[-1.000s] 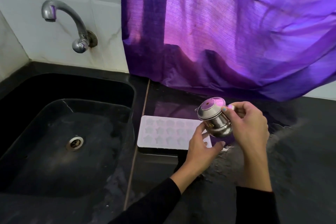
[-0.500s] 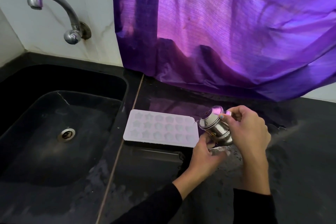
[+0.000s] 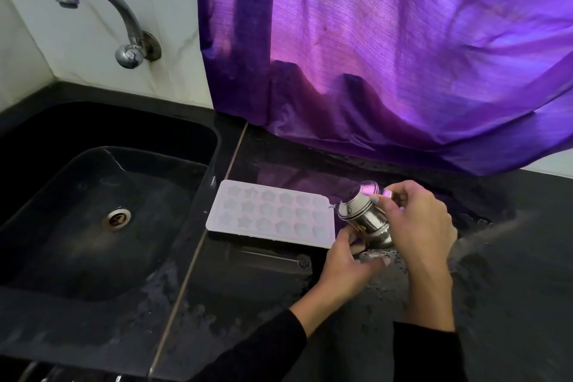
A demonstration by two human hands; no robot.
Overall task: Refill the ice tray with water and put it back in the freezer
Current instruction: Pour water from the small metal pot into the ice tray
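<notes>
ice tray [image 3: 270,214] on counter [image 3: 254,295], right of sink [image 3: 102,205]

Purple curtain [image 3: 387,49] drapes onto black, seemingly wet counter [image 3: 511,273].

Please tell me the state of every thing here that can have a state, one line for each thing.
Ice tray: flat on the counter, cavities up.
Steel cup: tilted toward the tray, held.
Right hand: grips the cup.
Left hand: fingers under the cup's base.
Tap: no water running.
Sink: drain open, wet.
Curtain: hanging onto the counter.
</notes>
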